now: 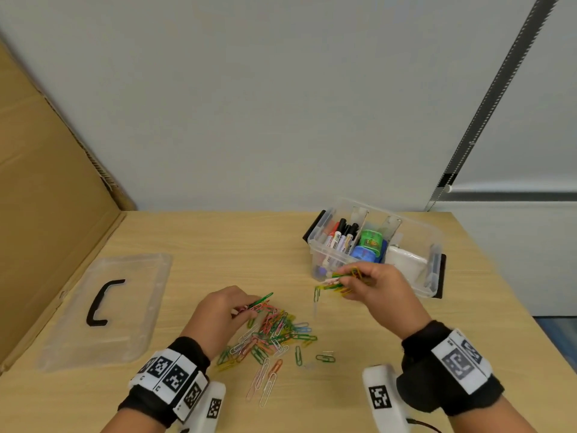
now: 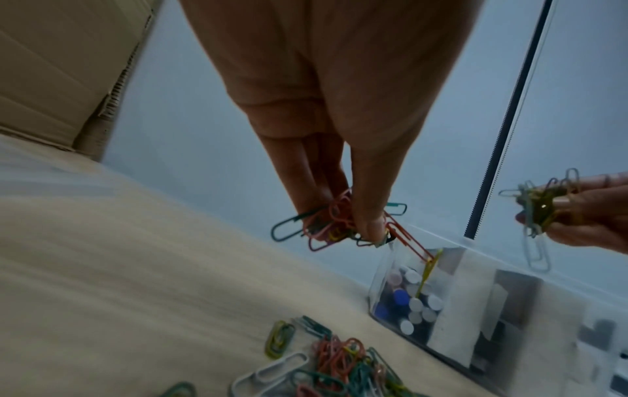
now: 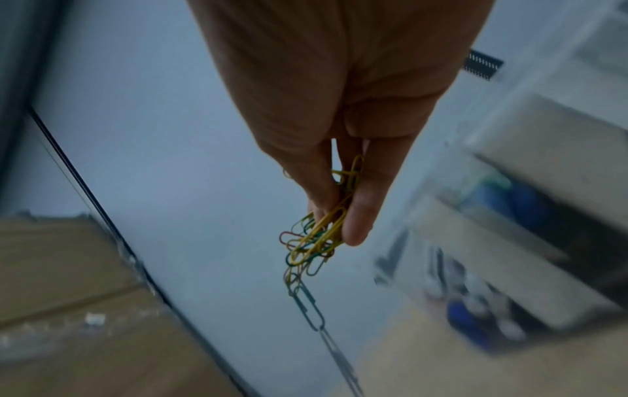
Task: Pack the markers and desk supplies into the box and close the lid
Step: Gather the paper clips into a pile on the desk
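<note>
My right grip (image 1: 371, 284) and left grip (image 1: 224, 307) each pinch tangled coloured wire paper clips (image 1: 338, 281); dangling strays could drop short of the clear plastic box (image 1: 432, 245).

The table (image 1: 218, 239) is surfaced in pale, matt wood-grain laminate, and brown corrugated cardboard (image 1: 40, 189) is stood at its left. The box (image 1: 434, 245) and lid (image 1: 131, 307) are moulded in clear, glossy plastic, with a black plastic handle (image 1: 101, 303) on the lid. The clips (image 1: 274, 332) are seen as thin wire under smooth coloured coating, and the wrist bands (image 1: 190, 354) as matt black cloth.
</note>
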Available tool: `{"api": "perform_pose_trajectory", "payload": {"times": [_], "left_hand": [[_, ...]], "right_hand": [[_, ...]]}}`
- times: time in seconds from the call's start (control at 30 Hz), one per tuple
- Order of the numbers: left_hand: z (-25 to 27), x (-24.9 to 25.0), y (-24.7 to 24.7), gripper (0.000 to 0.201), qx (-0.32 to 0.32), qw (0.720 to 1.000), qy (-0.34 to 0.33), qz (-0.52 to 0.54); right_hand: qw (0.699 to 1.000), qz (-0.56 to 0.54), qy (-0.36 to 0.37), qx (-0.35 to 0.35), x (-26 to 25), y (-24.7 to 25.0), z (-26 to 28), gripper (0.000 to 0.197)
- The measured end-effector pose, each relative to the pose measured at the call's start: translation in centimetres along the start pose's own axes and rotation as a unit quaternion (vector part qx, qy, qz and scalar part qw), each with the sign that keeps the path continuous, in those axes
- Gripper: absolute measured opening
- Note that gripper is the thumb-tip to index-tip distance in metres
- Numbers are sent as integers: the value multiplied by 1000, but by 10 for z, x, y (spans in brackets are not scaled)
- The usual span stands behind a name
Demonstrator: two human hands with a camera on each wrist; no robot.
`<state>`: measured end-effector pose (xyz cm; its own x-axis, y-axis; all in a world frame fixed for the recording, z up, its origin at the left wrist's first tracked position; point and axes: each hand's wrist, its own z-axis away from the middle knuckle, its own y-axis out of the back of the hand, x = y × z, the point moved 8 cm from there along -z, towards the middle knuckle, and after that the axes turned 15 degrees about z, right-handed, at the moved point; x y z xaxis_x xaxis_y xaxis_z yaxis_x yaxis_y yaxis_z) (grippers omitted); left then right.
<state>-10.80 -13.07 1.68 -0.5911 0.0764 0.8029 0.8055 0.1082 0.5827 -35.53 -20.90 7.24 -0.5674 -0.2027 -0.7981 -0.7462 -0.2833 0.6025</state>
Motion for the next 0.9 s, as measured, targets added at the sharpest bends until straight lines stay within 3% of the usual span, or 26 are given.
{"api": "perform_pose_trajectory", "payload": {"times": [0.23, 0.43, 0.57, 0.73, 0.83, 0.9], "left_hand": [[-1, 1, -1, 27, 11, 1000, 18, 16], [5, -2, -1, 28, 20, 999, 33, 23], [8, -3, 1, 28, 24, 999, 37, 29], [8, 0, 0, 27, 19, 998, 42, 31], [8, 0, 0, 27, 23, 998, 40, 31], [9, -1, 0, 27, 25, 998, 41, 36]], "right_hand": [[994, -21, 7, 103, -1, 81, -7, 21], [960, 218, -30, 175, 28, 116, -18, 17], [910, 395, -76, 103, 49, 98, -38, 18], [884, 447, -129, -45, 66, 63, -57, 24], [901, 406, -126, -89, 63, 60, -56, 33], [925, 352, -116, -80, 60, 68, -51, 33]]}}
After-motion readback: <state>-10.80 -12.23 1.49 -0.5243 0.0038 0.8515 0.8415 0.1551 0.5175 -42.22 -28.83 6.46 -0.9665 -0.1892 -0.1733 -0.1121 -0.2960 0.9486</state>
